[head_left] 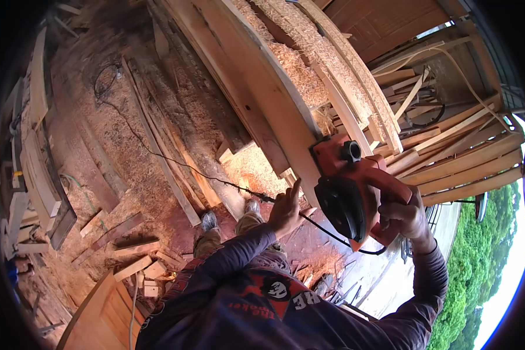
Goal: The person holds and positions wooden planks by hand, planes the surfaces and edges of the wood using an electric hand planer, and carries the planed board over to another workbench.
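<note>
My right hand (407,217) is closed round the rear handle of a red and black electric planer (359,189). The planer's front end is over the end of a long wooden board (297,140). To the left of the planer, my left hand (286,209) has its fingers stretched out beside the board's near end. A black cable (326,231) curves from the planer toward my left hand, where part of it is hidden. Farther left, a cord continues across the floor.
Shaving-covered boards (356,87) lie beyond the planed board. Stacked planks (472,166) stand at the right. Long timbers (157,140) and offcuts (137,256) lie on the shaving-strewn floor at left. My shoes (210,220) are near the timbers.
</note>
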Demonstrator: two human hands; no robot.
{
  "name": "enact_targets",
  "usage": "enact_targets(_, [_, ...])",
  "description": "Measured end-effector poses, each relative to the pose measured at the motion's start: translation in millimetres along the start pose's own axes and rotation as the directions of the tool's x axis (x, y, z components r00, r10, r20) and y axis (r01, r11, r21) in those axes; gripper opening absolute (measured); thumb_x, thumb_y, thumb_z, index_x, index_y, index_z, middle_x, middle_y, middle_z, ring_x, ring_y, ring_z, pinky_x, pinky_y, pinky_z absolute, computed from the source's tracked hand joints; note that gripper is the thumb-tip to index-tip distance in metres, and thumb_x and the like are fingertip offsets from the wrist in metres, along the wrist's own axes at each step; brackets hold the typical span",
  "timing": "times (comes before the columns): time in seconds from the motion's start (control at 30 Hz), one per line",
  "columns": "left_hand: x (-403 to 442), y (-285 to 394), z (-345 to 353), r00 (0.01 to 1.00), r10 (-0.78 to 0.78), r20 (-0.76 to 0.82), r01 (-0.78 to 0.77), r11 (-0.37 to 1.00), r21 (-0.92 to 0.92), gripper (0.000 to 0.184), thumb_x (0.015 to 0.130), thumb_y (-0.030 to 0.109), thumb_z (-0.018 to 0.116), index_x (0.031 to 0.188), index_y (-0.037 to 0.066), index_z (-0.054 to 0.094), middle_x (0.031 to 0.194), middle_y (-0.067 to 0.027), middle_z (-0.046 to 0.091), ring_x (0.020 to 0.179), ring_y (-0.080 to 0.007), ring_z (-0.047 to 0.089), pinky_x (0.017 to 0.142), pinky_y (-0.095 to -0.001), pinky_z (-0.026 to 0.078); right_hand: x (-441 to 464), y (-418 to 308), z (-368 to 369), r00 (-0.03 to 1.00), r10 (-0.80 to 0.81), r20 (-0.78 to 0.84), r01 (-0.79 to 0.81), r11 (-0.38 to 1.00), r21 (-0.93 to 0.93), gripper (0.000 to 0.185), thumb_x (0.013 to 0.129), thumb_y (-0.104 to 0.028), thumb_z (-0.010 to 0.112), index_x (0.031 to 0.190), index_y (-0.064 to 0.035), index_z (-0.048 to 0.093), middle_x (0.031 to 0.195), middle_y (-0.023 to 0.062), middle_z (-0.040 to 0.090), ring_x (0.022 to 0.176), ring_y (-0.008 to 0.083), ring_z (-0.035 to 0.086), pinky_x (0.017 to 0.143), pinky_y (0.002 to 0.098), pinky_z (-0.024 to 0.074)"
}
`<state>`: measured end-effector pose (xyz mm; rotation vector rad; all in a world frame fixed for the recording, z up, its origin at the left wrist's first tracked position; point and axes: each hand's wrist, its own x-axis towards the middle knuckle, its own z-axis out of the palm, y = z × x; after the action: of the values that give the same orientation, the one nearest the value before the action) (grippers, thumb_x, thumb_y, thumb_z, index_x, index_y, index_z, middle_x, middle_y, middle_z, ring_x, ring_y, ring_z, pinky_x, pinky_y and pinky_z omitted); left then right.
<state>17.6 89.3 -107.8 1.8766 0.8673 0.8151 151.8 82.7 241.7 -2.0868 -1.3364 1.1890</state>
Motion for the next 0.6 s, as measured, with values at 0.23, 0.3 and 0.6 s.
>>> enact_targets(0.23, [-3, -15, -55, 0.99, -0.121, 0.07, 0.116, 0.99, 0.079, 0.086, 0.09, 0.041, 0.076, 0.149, -0.006, 0.036, 0.114, -0.028, 0.063, 0.099, -0.042, 0.062, 0.089, -0.0478, 0.05, 74, -34, 5, 1.0, -0.01, 0.007, 0.01, 0.999, 0.035, 0.052, 0.074, -0.011, 0.061, 0.122, 0.0091, 0.067, 0.065, 0.0071, 0.065, 0.052, 0.0135, 0.063, 0.049, 0.0262, 0.0486])
enact_targets(0.3, [4, -22, -70, 0.997, -0.034, -0.072, 0.039, 0.997, 0.071, 0.078, 0.093, 0.042, 0.073, 0.146, -0.006, 0.041, 0.117, -0.0272, 0.064, 0.099, -0.0423, 0.062, 0.088, -0.0474, 0.05, 93, -50, 18, 0.996, 0.0, -0.093, 0.013, 0.99, 0.141, 0.011, 0.076, -0.013, 0.059, 0.07, -0.0031, 0.06, 0.055, 0.006, 0.056, 0.043, 0.0159, 0.053, 0.045, 0.0271, 0.0448])
enact_targets(0.6, [56, -46, -125, 0.978, -0.039, -0.207, 0.054, 0.996, 0.07, 0.068, 0.092, 0.03, 0.075, 0.142, -0.004, 0.046, 0.094, -0.0195, 0.061, 0.083, -0.034, 0.058, 0.076, -0.0453, 0.047, 190, -103, 21, 0.998, -0.043, -0.036, 0.05, 0.976, 0.212, 0.008, 0.08, -0.012, 0.06, 0.075, -0.0066, 0.06, 0.056, 0.004, 0.055, 0.042, 0.0144, 0.053, 0.042, 0.0272, 0.0471])
